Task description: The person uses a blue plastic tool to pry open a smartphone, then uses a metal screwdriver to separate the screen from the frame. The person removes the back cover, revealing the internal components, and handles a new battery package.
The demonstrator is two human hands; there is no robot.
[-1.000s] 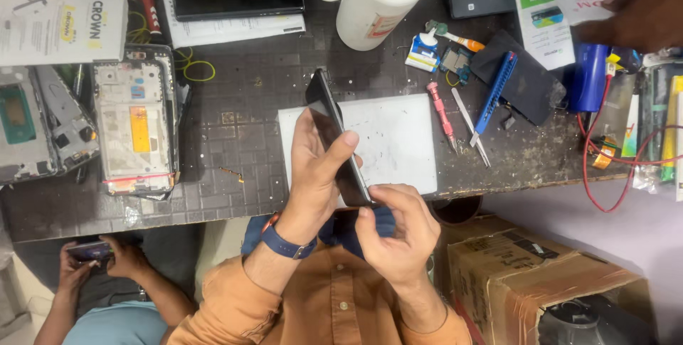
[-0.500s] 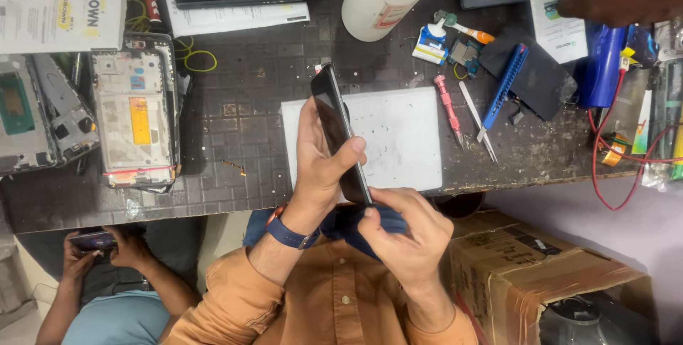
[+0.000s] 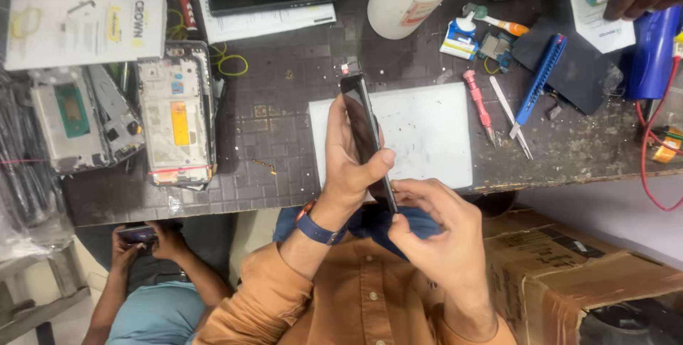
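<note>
Edge-on above a white mat (image 3: 427,131) on the dark workbench (image 3: 284,103), a black smartphone (image 3: 364,135) is clasped in the left hand (image 3: 348,167), its lower end pinched by the right hand (image 3: 434,235), while a red screwdriver (image 3: 478,105) and tweezers (image 3: 514,117) lie nearby.

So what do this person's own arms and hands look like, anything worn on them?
Both arms are in orange long sleeves of a buttoned shirt. The left hand is bare, with a dark blue band with a reddish edge, probably a watch strap, on its wrist. The right hand is bare too; no rings or gloves show on the fingers.
</note>
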